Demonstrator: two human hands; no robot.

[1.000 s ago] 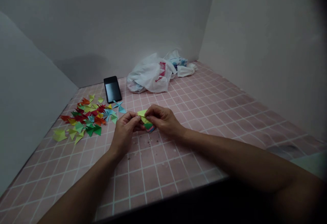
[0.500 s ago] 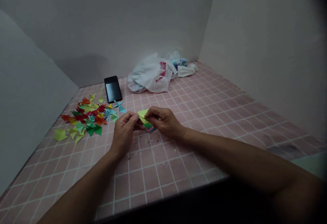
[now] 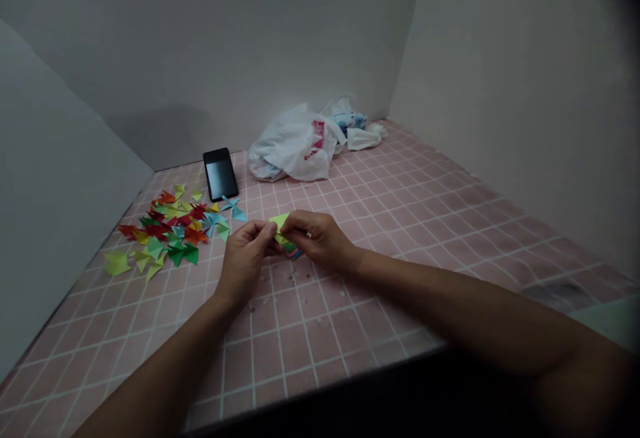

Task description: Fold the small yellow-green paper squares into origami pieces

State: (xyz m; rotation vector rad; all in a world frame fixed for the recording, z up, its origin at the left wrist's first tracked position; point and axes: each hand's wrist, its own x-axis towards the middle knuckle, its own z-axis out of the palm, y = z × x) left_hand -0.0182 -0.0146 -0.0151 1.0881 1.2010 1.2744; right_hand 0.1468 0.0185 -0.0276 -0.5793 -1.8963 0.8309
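Between my two hands is a small yellow-green sheet of origami paper (image 3: 280,221), partly folded. My left hand (image 3: 246,251) pinches its left edge between thumb and fingers. Closed on the right side of the same sheet, my right hand (image 3: 320,238) covers part of it with its fingertips. Just under the sheet, a stack of coloured paper (image 3: 292,250) shows green, pink and blue edges; most of it is hidden. To the left of my left hand lies a loose pile of folded paper pieces (image 3: 159,230) in red, orange, yellow, green and light blue.
A black phone (image 3: 221,175) lies behind the paper pile. At the back, a crumpled white plastic bag (image 3: 295,145) with red print sits beside a blue-and-white bundle (image 3: 350,119). Pale walls enclose the pink checked tabletop (image 3: 400,198) on three sides. Small specks lie in front of my hands.
My left thumb has moved slightly right over the yellow-green paper, and my right fingertips have shifted a little along it. The pile, phone and bag stay where they were.
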